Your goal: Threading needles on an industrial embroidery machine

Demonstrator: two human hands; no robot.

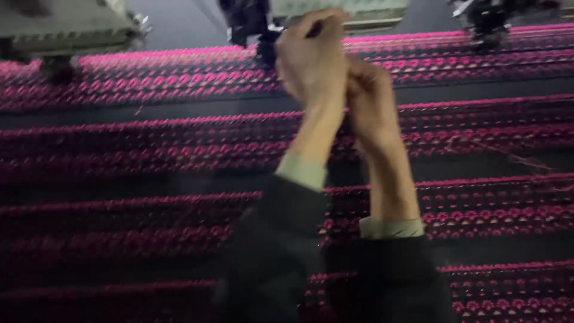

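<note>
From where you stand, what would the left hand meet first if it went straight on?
Probably the dark embroidery head, just beyond the left hand above the pink-patterned fabric. Blur leaves depth unclear.

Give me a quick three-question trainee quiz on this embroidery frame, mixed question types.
1. True or false: both hands are raised together at the dark machine head.
2. The bands stitched across the dark fabric are: A green, B pink, C white.
3. Fill in: the left hand is ____ the right hand (touching / far from).

Key: 1 true. 2 B. 3 touching. Whether the fingers pinch a thread is too blurred to tell.
</note>
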